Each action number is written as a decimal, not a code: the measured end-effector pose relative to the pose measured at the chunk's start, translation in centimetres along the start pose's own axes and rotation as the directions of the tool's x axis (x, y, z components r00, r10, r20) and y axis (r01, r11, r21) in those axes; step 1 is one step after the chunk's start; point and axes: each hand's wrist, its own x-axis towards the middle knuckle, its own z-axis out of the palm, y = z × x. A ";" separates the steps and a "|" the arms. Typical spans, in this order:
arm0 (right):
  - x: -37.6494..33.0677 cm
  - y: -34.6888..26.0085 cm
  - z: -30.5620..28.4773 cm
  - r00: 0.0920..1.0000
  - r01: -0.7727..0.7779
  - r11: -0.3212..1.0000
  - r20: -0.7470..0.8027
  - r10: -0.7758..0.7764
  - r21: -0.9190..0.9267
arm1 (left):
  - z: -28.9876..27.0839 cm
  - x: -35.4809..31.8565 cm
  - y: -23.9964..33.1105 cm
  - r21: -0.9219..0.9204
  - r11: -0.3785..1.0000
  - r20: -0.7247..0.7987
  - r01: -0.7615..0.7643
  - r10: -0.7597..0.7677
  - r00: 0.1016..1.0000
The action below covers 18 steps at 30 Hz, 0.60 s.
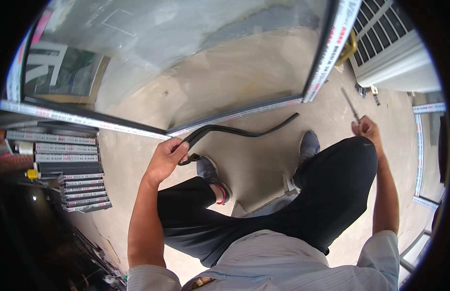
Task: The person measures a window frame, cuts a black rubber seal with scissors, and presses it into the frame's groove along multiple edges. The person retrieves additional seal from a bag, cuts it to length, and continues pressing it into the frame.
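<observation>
A black rubber sealing strip (224, 128) is pinched in my left hand (168, 157), near the bottom corner of a glazed frame (264, 107). Its long free end curves off to the right in front of the frame's lower bar, and a short end bends down by my left shoe. The frame has dark edges and a white printed film along its bars. Out to the right, past my knee, my right hand (368, 130) is closed around the end of a long, thin metal tool (350, 104). The tool points up and away; its exact kind is unclear.
Stacked film-covered profile bars (70, 155) lie at the left. A white slatted unit (392, 53) stands at the upper right, with small metal parts (375, 94) on the floor below it. Another film-edged frame (419, 153) is at the far right. A cardboard piece (264, 201) lies between my feet.
</observation>
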 end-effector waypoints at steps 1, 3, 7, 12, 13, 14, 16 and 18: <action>0.2 -3.1 -0.6 0.996 0.083 0.996 0.014 -0.083 -0.024 | -0.3 -0.4 -0.2 -0.030 0.999 -0.012 -0.023 0.023 1.000; 0.0 -10.2 -1.2 0.981 0.189 0.981 0.056 -0.186 -0.050 | -0.9 -1.0 -0.3 -0.086 0.994 -0.003 -0.070 0.070 0.998; -2.0 -20.7 3.0 0.916 0.327 0.943 0.226 -0.332 0.059 | -1.5 -1.9 -0.3 -0.145 0.975 -0.010 -0.167 0.167 0.986; -5.9 -25.4 15.7 0.714 0.175 0.981 0.675 -0.184 0.082 | -2.3 -3.4 -0.6 -0.232 0.952 -0.082 -0.200 0.186 0.979; -6.7 -25.6 18.1 0.663 0.164 0.986 0.739 -0.117 0.009 | -2.7 -3.7 -0.7 -0.240 0.951 -0.093 -0.196 0.178 0.980; -7.6 -25.5 19.9 0.615 0.159 0.985 0.787 -0.043 -0.070 | -2.9 -3.9 -1.0 -0.254 0.946 -0.106 -0.202 0.180 0.978; -9.0 -23.6 23.0 0.566 0.063 0.998 0.823 -0.051 0.019 | -2.9 -3.8 -1.2 -0.277 0.937 -0.124 -0.213 0.185 0.975; -9.3 -22.3 24.5 0.505 -0.029 0.999 0.863 -0.008 0.026 | -3.0 -4.2 -0.6 -0.277 0.934 -0.127 -0.227 0.198 0.972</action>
